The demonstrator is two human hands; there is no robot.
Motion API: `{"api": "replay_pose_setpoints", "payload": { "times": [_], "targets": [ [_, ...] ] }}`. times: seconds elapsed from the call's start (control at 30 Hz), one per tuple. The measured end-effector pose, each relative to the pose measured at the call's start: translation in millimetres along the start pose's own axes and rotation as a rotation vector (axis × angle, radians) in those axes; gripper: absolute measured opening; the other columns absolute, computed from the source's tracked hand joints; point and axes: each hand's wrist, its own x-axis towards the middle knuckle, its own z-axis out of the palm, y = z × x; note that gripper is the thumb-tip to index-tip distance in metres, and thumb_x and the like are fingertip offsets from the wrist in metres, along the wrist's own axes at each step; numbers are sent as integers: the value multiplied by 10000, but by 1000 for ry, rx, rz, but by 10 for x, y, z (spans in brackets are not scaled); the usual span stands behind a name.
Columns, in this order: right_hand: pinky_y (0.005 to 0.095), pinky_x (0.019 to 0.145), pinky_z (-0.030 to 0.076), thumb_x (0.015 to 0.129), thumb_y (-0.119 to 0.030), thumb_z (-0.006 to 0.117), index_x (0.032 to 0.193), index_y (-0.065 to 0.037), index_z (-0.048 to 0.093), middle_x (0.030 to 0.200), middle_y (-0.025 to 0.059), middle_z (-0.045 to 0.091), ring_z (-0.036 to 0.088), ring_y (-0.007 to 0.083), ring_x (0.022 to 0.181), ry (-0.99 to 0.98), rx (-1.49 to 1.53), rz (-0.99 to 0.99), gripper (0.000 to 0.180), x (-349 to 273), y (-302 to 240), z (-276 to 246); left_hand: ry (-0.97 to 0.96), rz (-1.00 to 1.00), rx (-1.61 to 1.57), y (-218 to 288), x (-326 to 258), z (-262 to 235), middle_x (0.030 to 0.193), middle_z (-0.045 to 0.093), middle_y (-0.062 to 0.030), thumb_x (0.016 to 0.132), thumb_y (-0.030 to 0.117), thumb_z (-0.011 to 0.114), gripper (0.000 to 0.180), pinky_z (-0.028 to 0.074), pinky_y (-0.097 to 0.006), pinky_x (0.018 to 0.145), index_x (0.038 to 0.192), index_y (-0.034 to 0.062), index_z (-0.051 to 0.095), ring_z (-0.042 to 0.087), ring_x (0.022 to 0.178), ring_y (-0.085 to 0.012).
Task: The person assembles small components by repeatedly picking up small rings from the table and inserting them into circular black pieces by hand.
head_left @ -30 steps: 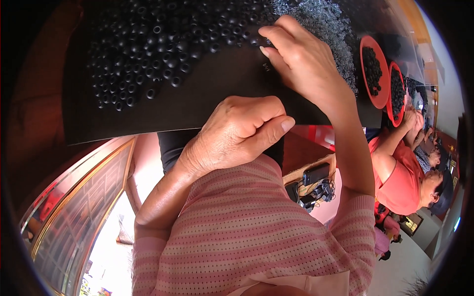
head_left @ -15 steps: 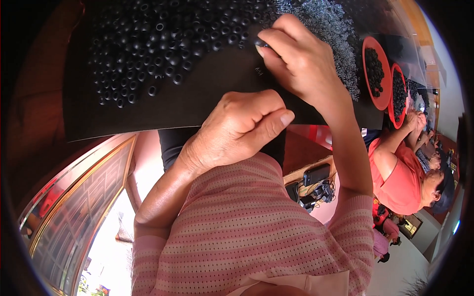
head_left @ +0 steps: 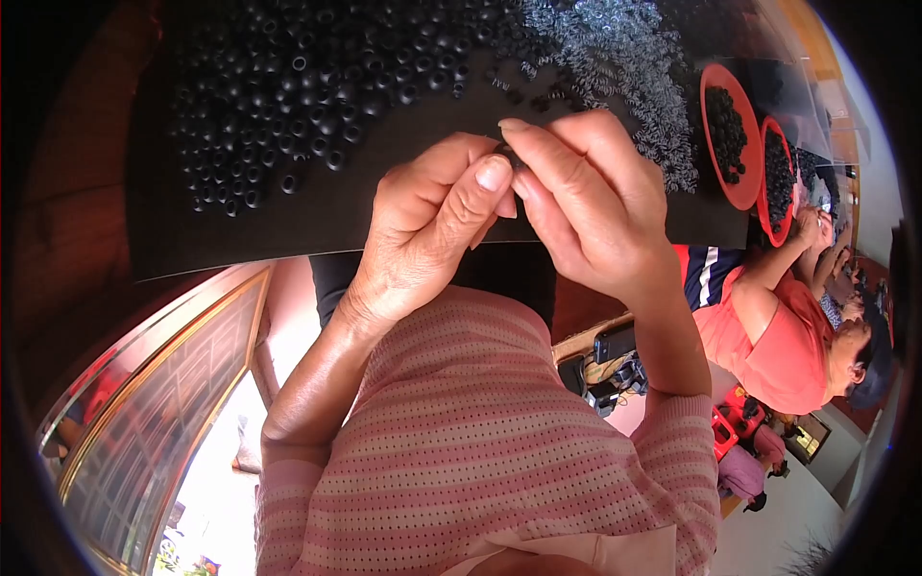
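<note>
One dark piece is pinched by left hand and right hand fingers, near two bowls

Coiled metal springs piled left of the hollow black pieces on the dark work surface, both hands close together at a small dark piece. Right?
One thing's off: in the head view the coiled metal springs lie to the right of the hollow black pieces, not left. Rest stands: dark work surface, left hand and right hand close together at a small dark piece.

Daylight glares white in the lower-left opening, the tabletop is dim, and lines bend near the rim
</note>
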Motion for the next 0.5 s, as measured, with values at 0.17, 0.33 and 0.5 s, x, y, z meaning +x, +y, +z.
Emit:
{"api": "replay_pose_setpoints", "payload": {
  "times": [0.17,0.33,0.5],
  "targets": [
    [270,491,473,702,100,612,1100,13,605,808,87,555,581,169,598,18,199,108,408,-108,-39,-13,27,3,-67,-5,-16,37,816,616,-53,967,190,517,258,393,-183,532,1082,-35,573,491,632,-56],
    [268,515,474,744,109,598,1122,0,604,837,100,557,588,170,631,21,301,140,394,-141,-66,-31,-8,27,-154,7,-10,30,835,593,-18,937,81,558,240,394,-145,571,1147,-35,546,488,676,-26],
    [279,514,465,743,118,595,1142,4,597,814,101,555,568,173,611,92,339,142,415,-180,-102,16,0,21,-184,-7,-23,11,836,602,-28,929,78,568,255,395,-151,559,1155,-39,544,485,658,-24]
  ]
}}
